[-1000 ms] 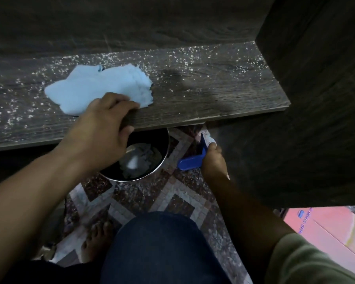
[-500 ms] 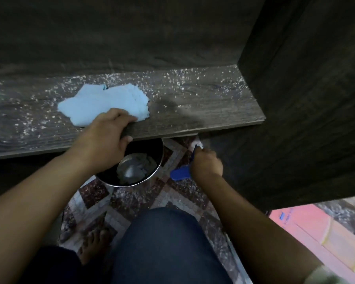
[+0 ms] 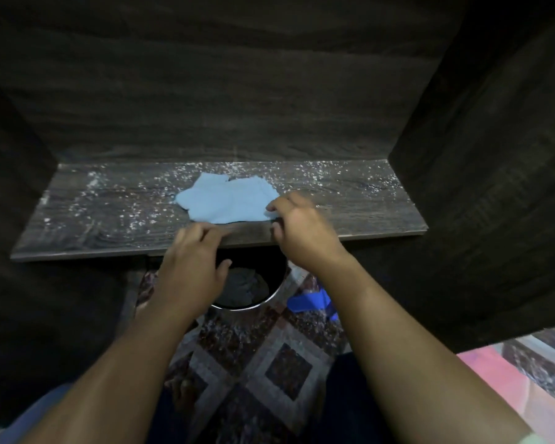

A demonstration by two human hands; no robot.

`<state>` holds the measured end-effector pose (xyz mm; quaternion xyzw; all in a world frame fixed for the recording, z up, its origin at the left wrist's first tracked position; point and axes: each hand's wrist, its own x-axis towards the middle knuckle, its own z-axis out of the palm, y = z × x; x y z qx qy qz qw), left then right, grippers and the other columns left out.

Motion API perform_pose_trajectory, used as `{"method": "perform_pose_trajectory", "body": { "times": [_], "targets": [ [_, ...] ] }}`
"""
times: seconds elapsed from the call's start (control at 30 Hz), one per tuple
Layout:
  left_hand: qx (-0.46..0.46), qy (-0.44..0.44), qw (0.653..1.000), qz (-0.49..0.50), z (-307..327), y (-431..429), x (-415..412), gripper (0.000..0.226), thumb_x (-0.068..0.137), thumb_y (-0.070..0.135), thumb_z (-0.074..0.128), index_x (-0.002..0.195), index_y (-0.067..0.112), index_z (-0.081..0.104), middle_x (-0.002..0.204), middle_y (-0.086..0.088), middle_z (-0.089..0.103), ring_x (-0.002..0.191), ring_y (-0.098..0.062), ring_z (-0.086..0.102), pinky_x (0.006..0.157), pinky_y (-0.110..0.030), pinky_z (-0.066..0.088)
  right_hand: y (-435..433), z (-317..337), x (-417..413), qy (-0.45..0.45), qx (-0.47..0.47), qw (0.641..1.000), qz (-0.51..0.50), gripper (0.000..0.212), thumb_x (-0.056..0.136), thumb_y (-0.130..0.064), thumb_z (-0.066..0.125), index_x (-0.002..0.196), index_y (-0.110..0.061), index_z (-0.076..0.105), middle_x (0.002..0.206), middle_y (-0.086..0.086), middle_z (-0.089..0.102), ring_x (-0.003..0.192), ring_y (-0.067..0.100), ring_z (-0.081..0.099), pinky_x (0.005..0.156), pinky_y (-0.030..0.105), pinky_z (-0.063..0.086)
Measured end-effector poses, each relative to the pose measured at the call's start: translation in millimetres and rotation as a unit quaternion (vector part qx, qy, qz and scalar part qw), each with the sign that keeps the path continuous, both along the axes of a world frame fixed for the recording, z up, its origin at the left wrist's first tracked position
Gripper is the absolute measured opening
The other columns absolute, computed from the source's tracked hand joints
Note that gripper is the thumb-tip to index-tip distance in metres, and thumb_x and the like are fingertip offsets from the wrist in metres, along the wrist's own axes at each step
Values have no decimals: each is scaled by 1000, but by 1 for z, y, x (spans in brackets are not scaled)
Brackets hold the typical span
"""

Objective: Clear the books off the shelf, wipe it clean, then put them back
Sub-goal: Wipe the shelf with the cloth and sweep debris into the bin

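The dark wooden shelf [image 3: 109,225] is bare of books and dusted with white specks. A light blue cloth [image 3: 228,200] lies flat near its middle. My right hand [image 3: 305,235] is at the cloth's right corner, with curled fingers pinching its edge. My left hand [image 3: 193,267] rests its straight fingers on the shelf's front edge, just below the cloth, and holds nothing. No books are in view.
A steel bowl [image 3: 263,301] with grey contents stands on the patterned floor under the shelf edge. A blue plastic object [image 3: 311,301] lies on the floor beside it. Dark cabinet walls close both sides. A pink object [image 3: 500,386] lies at the lower right.
My right hand let go of the blue object on the floor and rose to the cloth's right corner. My left hand slid off the cloth onto the shelf's front edge.
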<state>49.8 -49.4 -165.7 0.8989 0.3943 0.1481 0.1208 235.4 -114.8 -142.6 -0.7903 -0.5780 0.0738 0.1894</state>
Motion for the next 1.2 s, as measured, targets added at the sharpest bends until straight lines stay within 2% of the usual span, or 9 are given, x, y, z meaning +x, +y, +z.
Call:
{"method": "perform_pose_trajectory", "body": {
  "times": [0.17, 0.37, 0.47, 0.6, 0.7, 0.83, 0.93, 1.07, 1.2],
  "targets": [
    [20, -38, 998, 45, -4, 23, 0, 38, 79, 16, 66, 117, 17, 60, 118, -4, 51, 109, -25, 42, 91, -40, 44, 30, -24, 1, -19, 44, 999, 23, 55, 85, -13, 58, 138, -17, 47, 150, 6, 35, 139, 25, 28, 113, 38, 24],
    [23, -54, 998, 33, -17, 31, -4, 38, 74, 8, 64, 112, 12, 62, 112, -8, 52, 101, -30, 47, 85, -44, 49, 70, -22, -8, 17, 12, 995, 95, 80, 80, -19, 58, 151, -32, 23, 161, -4, 13, 149, 15, -2, 118, 39, -2],
    [31, -63, 997, 24, -21, 32, -7, 37, 77, 11, 61, 114, 12, 62, 114, -8, 52, 103, -30, 47, 87, -43, 48, 77, -32, -10, 16, 3, 994, 104, 76, 84, -26, 58, 151, -34, 23, 155, 0, 29, 145, 20, 17, 118, 49, 9],
    [48, -67, 996, 18, -24, 33, -10, 35, 77, 10, 68, 112, 10, 63, 113, -9, 54, 104, -30, 48, 88, -43, 49, 86, -39, -12, 13, 63, 996, 64, 65, 80, -14, 53, 144, -21, 43, 127, 11, 56, 118, 33, 46, 102, 50, 35],
    [69, -87, 994, 21, -18, 29, -7, 30, 79, 14, 67, 108, 12, 65, 107, -7, 57, 100, -29, 50, 82, -41, 49, 85, -34, -9, 1, 148, 989, 11, 62, 77, -8, 52, 139, -14, 50, 112, 16, 60, 102, 37, 51, 92, 51, 44],
    [46, -83, 994, -47, -17, 12, -1, 19, 80, 28, 61, 96, 18, 64, 90, 1, 59, 84, -22, 57, 69, -32, 48, 71, -11, 2, -61, 171, 983, -33, 64, 79, -12, 55, 142, -17, 46, 116, 12, 57, 105, 33, 49, 94, 47, 39],
    [-5, 16, 993, -115, -30, -6, 9, 19, 82, 36, 63, 95, 22, 63, 90, 2, 60, 86, -22, 62, 66, -30, 47, 53, -7, 9, -113, 152, 981, -36, 63, 76, -17, 57, 139, -20, 50, 113, 11, 58, 104, 34, 50, 95, 44, 36],
    [-50, 165, 977, -124, -54, -19, 25, 42, 87, 40, 59, 123, 19, 55, 123, -3, 56, 114, -24, 54, 87, -32, 46, 30, -8, 15, -153, 137, 978, -36, 60, 74, -17, 60, 134, -21, 53, 102, 14, 58, 98, 35, 50, 92, 44, 36],
    [-60, 237, 965, -95, -80, -20, 33, 54, 89, 32, 59, 138, 15, 44, 138, -8, 50, 121, -26, 52, 94, -31, 44, 20, -14, 18, -177, 142, 973, -47, 61, 74, -15, 60, 134, -22, 54, 99, 15, 58, 94, 35, 50, 91, 44, 36]
  ]
}}
